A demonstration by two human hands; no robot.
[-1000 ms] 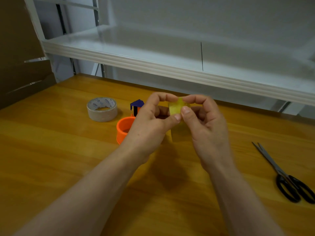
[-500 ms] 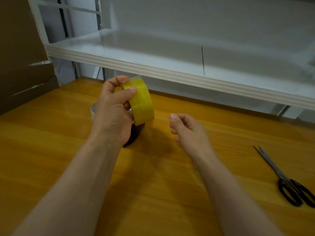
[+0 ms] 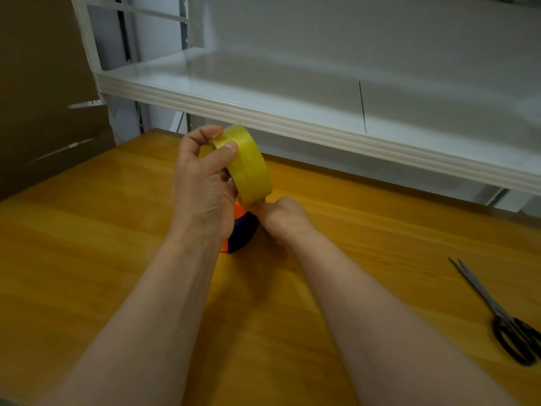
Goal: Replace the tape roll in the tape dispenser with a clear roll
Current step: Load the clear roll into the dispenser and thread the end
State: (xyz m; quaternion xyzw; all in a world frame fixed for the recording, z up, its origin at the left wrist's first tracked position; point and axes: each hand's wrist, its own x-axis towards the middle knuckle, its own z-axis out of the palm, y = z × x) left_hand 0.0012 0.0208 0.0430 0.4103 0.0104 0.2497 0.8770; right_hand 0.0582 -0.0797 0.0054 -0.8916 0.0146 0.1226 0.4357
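My left hand holds a yellowish clear tape roll upright in the air, thumb and fingers pinching its upper rim. Right below the roll, the orange and dark blue tape dispenser stands on the wooden table, mostly covered by my left hand. My right hand rests against the dispenser's right side with curled fingers. Its fingertips are hidden behind the roll and the dispenser, so the grip does not show.
Black-handled scissors lie at the table's right edge. A white shelf overhangs the back of the table. Brown cardboard stands at the left. The grey tape roll seen earlier is hidden behind my left hand.
My right hand let go of the roll, then moved forward and down to the dispenser. My left hand lifted the roll and keeps it raised.
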